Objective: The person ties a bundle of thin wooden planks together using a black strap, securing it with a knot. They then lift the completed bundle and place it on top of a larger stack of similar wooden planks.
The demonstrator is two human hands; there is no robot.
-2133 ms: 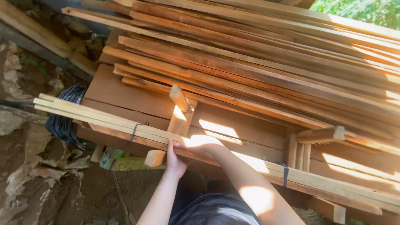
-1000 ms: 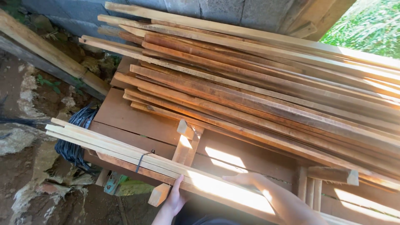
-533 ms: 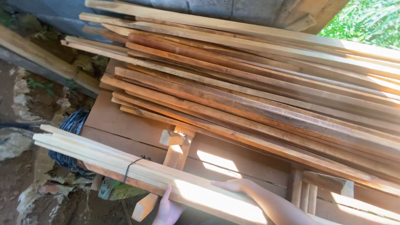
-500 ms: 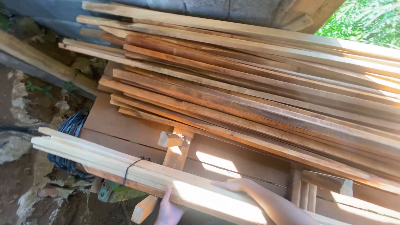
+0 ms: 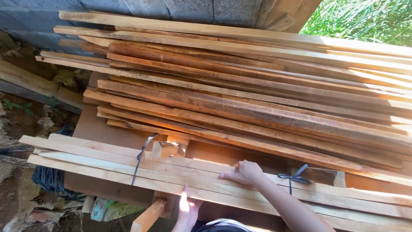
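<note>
Slats [image 5: 171, 172], pale and tied in a bundle, lie across in front of me, running from the lower left toward the lower right. My right hand [image 5: 245, 172] rests on top of the bundle, fingers curled over its far edge and pressed down on the wood. My left hand [image 5: 187, 210] comes up from below the near edge, fingers straight and close together, their tips touching the bundle's underside and front face; whether it truly clasps the wood I cannot tell. A dark strap [image 5: 140, 157] binds the slats left of my hands, and a second tie [image 5: 292, 179], knotted in a bow, sits to the right of my right hand. Beyond the bundle, a big stack of reddish boards [image 5: 257, 94] lies slantwise, its ends ragged on the left. Under them shows a brown panel [image 5: 101, 126]. A short block [image 5: 165, 148] stands just behind the bundle near the strap, and a wooden leg [image 5: 148, 217] sticks out below, beside my left hand. A grey block wall [image 5: 171, 8] backs the stack, with grass [image 5: 365, 19] at the upper right and a dark coil [image 5: 49, 178] at the lower left.
</note>
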